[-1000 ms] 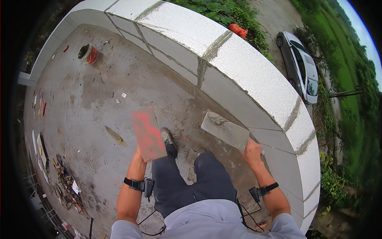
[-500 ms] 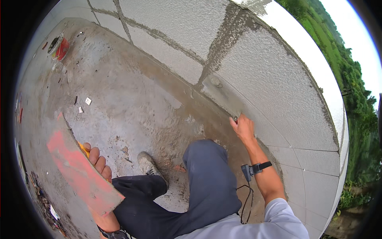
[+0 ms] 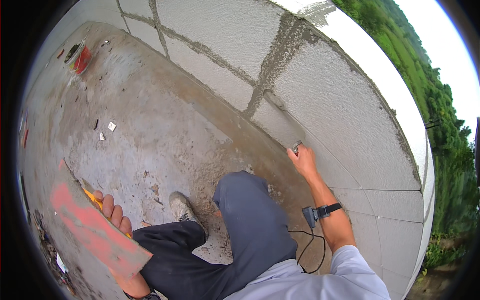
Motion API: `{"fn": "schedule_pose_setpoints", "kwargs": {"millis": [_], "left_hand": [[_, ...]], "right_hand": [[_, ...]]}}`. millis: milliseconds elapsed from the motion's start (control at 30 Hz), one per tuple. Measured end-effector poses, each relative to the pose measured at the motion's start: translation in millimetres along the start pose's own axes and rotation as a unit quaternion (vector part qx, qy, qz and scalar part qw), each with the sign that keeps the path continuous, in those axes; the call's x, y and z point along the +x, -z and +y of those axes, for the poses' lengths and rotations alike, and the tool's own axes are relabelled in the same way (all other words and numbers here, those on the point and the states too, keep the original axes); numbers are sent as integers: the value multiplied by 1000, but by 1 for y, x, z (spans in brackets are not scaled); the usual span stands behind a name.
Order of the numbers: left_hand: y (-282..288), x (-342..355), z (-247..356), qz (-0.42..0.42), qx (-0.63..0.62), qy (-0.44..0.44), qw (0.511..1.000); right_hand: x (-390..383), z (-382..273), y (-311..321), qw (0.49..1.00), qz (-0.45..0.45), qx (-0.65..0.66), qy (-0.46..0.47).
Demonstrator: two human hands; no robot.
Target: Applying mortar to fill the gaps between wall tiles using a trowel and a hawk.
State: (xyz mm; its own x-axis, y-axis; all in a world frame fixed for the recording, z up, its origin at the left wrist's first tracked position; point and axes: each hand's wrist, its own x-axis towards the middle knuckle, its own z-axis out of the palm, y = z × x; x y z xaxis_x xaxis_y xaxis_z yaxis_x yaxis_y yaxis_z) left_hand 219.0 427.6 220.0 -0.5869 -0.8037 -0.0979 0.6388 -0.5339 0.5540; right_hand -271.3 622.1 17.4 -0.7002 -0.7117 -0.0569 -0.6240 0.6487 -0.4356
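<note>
My right hand (image 3: 304, 161) is closed around the handle (image 3: 297, 146) of a trowel, low along the block wall (image 3: 345, 110). The trowel's blade is hard to make out against the grey blocks. Just beyond it, a small lump of wet mortar (image 3: 275, 100) sits near the joint between two blocks. At the lower left, my left hand (image 3: 114, 212) grips the yellow handle of a hawk (image 3: 95, 220), a flat board whose red face is smeared with grey mortar. That board is tilted, and its far corner points up and left.
A red and white bucket (image 3: 79, 57) stands on the concrete floor (image 3: 150, 120) at the far left. White chips (image 3: 111, 126) and other debris lie about. My bent knee (image 3: 250, 200) is close to the wall. Greenery shows beyond the wall's top on the right.
My left hand and the hawk have shifted slightly down and left. The trowel's blade has turned against the wall, and the mortar lump now appears longer and farther right. My right hand stays near its place.
</note>
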Motion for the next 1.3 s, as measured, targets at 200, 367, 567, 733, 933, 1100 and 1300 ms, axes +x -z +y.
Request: {"fn": "schedule_pose_setpoints", "kwargs": {"millis": [200,367,567,733,933,1100,1300], "left_hand": [[1,8,-3,13,30,-12,999],[3,12,-9,21,31,2,999],[16,20,-8,2,58,16,998],[26,24,-4,-41,78,34,996],[31,30,-4,-38,97,27,994],[31,35,0,-78,129,41,988],[38,33,3,-29,115,49,992]], "right_hand": [[-14,25,23,996,-87,22,-23],[-32,37,23,998,-47,39,-6],[-47,67,40,996,-52,56,-50],[-71,83,52,997,-58,35,-26],[-85,107,70,996,-52,57,-52],[-101,127,82,996,-83,-18,-2],[-115,142,93,994,-56,63,-71]]}}
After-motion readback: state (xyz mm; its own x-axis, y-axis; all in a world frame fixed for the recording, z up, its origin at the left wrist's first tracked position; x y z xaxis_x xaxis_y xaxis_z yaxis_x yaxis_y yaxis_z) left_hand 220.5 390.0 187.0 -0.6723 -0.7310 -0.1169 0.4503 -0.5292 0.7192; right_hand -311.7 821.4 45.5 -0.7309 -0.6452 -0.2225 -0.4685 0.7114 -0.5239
